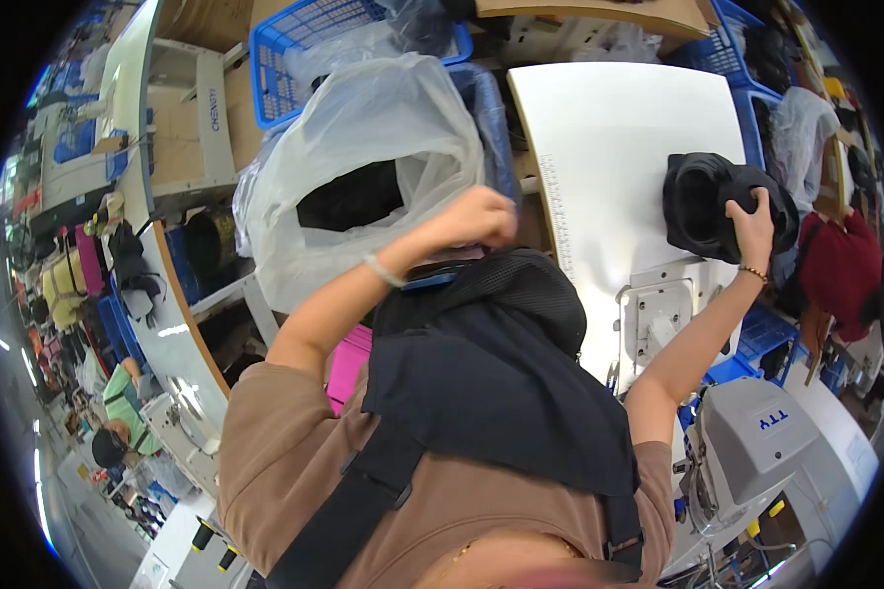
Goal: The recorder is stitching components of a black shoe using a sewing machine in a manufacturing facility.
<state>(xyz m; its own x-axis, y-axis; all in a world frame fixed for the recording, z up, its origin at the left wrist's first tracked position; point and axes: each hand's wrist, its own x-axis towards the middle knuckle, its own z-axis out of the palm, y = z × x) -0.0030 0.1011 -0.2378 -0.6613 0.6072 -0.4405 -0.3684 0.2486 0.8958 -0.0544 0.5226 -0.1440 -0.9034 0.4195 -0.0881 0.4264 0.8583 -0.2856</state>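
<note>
From my remote seat I see the left hand [476, 218] raised and curled into a fist, clamped on the upper edge of a large piece of dark navy fabric [496, 378] that drapes down over the chest and covers much of the lower middle of the view; a patch of black mesh [521, 280] sits at its top, just below the fist. The right hand [753, 231] is stretched out to the far side, fingers closed over a bundle of black fabric pieces [712, 201] that rests on the white counter [619, 137], near its right edge. Beside the left hand, a big clear plastic bag [363, 167] stands open with more dark material inside, and a blue plastic basket [295, 49] sits behind it. Nearer the body, a grey sewing machine [756, 442] shows at the lower right, with its metal needle plate [653, 319] set into the counter between the machine and the bundle. As I judge it, the work is at an early handling stage: one piece is lifted and held up, the bundle is gripped but not yet drawn toward the machine, and nothing lies under the needle (the plate area looks bare of cloth). Whatever stitching or sorting belongs to these pieces appears still to be done; I cannot tell whether any pieces in the bag are finished. Other workstations and a seated person show at the far lower left.
</note>
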